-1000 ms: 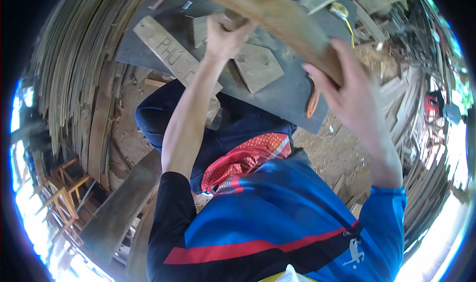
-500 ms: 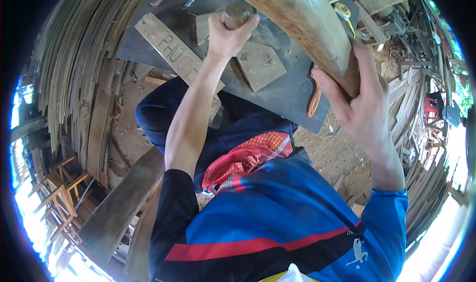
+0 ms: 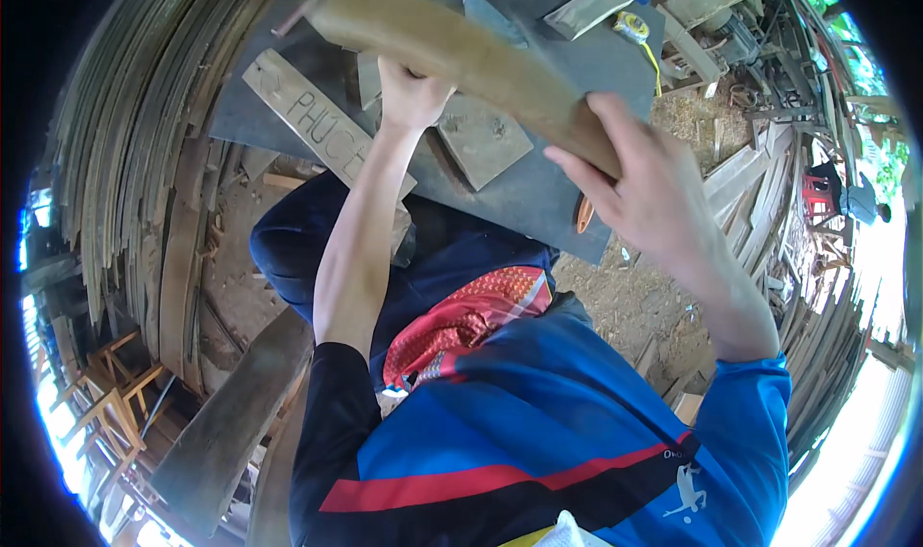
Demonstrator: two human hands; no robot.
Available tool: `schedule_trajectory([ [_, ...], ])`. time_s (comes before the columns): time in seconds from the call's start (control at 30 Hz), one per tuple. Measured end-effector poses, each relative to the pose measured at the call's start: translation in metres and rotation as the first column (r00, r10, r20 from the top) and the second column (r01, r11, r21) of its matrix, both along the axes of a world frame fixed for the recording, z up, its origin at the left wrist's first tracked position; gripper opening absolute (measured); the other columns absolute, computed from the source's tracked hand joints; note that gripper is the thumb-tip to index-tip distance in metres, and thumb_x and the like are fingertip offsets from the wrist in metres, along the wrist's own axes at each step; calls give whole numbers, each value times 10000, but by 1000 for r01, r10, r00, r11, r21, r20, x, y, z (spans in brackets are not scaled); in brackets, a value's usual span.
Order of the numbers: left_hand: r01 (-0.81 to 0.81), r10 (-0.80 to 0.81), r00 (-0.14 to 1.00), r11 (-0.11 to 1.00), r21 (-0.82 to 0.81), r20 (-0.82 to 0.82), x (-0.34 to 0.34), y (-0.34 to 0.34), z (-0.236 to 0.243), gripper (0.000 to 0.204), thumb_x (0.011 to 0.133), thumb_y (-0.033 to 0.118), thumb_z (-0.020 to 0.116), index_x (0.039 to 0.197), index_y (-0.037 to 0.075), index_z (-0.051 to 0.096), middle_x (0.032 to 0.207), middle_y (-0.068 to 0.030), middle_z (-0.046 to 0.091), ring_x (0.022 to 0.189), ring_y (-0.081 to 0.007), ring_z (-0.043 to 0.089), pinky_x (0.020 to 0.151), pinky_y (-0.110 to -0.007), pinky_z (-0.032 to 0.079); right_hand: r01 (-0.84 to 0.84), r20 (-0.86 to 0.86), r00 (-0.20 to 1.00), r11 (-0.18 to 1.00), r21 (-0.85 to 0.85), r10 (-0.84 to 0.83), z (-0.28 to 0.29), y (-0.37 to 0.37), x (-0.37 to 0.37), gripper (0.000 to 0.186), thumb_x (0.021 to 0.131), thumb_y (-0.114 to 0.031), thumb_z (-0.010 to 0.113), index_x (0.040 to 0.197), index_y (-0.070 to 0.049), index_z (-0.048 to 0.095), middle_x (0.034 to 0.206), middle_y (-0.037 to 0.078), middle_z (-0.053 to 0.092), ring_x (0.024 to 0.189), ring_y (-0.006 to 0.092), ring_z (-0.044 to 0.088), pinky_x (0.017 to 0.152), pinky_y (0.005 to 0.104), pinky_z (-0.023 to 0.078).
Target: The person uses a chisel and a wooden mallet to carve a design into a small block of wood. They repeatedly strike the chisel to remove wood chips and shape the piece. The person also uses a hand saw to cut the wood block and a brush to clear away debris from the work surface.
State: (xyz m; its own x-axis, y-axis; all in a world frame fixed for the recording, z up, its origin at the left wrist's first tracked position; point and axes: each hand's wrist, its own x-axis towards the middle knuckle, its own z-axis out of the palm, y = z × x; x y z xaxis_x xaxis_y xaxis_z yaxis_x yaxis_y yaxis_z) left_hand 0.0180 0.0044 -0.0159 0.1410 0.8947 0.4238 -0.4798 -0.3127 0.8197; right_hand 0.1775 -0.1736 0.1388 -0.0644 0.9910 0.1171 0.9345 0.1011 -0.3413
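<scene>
A club (image 3: 471,62) is gripped by the right hand (image 3: 639,177), with the thumb and fingers wrapped about its near end. From that hand the club is stretched forward and leftward, and the view of the left hand (image 3: 411,100) is crossed by it at the top; whether the two are touching cannot be told. The left hand is closed in a fist around a handle (image 3: 414,72), of which only a dark sliver is left uncovered by the club. A lettered board (image 3: 306,116) is laid to the left of the left hand, and a block (image 3: 488,145) is set just to its right. A brush (image 3: 584,214) is seen below and left of the right hand, while a tape measure (image 3: 632,26) is placed beyond it, well apart.
</scene>
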Motion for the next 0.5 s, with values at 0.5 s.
schedule_trajectory([
  [0.5,43,-46,997,998,-43,-65,1,7,2,237,873,-10,726,667,59,632,580,54,578,485,-31,502,436,-247,347,-38,-5,999,989,142,39,4,12,8,410,946,-353,737,1092,-54,497,790,182,692,650,405,694,539,478,545],
])
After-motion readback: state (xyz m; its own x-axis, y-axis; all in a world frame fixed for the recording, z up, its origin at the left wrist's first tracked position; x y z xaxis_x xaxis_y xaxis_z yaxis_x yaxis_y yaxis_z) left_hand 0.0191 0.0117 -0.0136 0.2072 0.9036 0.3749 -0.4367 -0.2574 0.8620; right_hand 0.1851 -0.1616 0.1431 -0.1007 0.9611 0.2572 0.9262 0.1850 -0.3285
